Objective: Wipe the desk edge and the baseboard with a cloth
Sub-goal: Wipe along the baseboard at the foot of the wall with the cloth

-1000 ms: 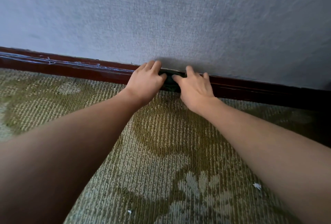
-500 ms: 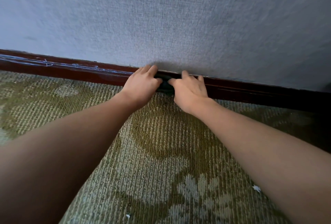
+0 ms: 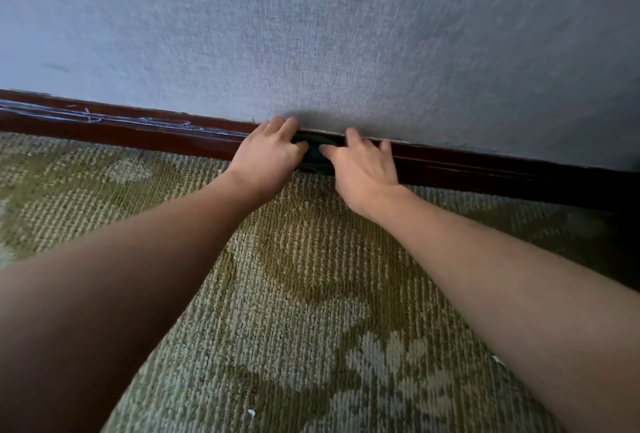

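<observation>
A dark green cloth [image 3: 313, 154] is pressed flat against the dark red-brown baseboard [image 3: 138, 136] where the wall meets the carpet. My left hand [image 3: 268, 155] lies on the cloth's left part, its fingertips reaching the baseboard's top edge. My right hand [image 3: 363, 169] presses the cloth's right part with its fingers spread. Only a small strip of cloth shows between the two thumbs; the hands cover the remainder. No desk is in view.
A grey textured wall [image 3: 346, 34] rises above the baseboard. Pale scratch marks [image 3: 104, 118] run along the baseboard's left stretch. Green patterned carpet [image 3: 311, 276] covers the floor, with small white specks [image 3: 251, 412] on it.
My right hand has slid a little left toward my left hand, so less cloth shows between them. Both hands stay on the baseboard.
</observation>
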### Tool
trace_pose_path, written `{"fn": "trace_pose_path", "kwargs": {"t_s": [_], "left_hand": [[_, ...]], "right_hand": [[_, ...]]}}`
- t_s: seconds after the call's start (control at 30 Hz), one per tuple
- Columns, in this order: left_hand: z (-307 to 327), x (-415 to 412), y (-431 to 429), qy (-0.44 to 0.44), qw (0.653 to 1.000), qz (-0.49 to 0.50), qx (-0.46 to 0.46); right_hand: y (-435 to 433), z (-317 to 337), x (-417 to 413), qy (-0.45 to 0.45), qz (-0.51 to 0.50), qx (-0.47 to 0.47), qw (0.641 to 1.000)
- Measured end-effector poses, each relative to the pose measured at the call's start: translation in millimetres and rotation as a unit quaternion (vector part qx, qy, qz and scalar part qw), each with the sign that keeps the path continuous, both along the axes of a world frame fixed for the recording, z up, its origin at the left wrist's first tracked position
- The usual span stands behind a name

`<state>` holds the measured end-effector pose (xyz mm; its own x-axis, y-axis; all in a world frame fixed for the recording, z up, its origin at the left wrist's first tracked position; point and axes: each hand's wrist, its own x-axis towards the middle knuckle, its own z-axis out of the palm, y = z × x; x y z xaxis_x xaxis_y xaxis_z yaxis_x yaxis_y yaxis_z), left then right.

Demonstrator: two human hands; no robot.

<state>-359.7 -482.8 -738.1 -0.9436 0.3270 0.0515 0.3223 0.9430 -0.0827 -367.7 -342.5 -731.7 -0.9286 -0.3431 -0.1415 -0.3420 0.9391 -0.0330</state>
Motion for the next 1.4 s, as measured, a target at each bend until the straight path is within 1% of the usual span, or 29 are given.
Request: {"fn": "trace_pose_path", "kwargs": {"t_s": [0.2,0.37,0.5,0.57,0.7,0.83,1.1,1.4], "left_hand": [[-4.7,-2.0,-0.9,-0.004,1.0,0.002,0.011],[2.8,0.1,3.4,-0.02,0.999,0.024,0.025],[-2.2,15.0,5.6,-0.051,0.999,-0.005,-0.015],[-3.6,18.3,4.9,-0.04,0.999,-0.011,-0.02],[4.5,11.2,5.2,-0.005,1.0,0.007,0.005],[5.6,4.8,8.7,0.001,1.0,0.005,0.014],[-3.5,-1.7,10.7,0.016,0.999,-0.006,0.033],[-8.2,-1.4,2.8,0.028,0.998,-0.026,0.055]], "right_hand": [[-2.0,1.1,-1.5,-0.027,-0.013,-0.019,0.999],[-3.7,2.5,4.1,-0.031,-0.007,-0.003,0.999],[0.4,-5.2,17.3,-0.051,0.02,0.032,0.998],[4.0,-5.3,18.5,-0.038,0.027,0.042,0.998],[4.8,2.2,11.6,-0.004,0.009,0.034,0.999],[7.8,4.2,8.5,0.01,-0.005,0.034,0.999],[7.9,-2.1,4.3,0.005,-0.033,0.011,0.999],[3.6,-6.5,6.1,0.006,-0.028,-0.013,0.999]]}}
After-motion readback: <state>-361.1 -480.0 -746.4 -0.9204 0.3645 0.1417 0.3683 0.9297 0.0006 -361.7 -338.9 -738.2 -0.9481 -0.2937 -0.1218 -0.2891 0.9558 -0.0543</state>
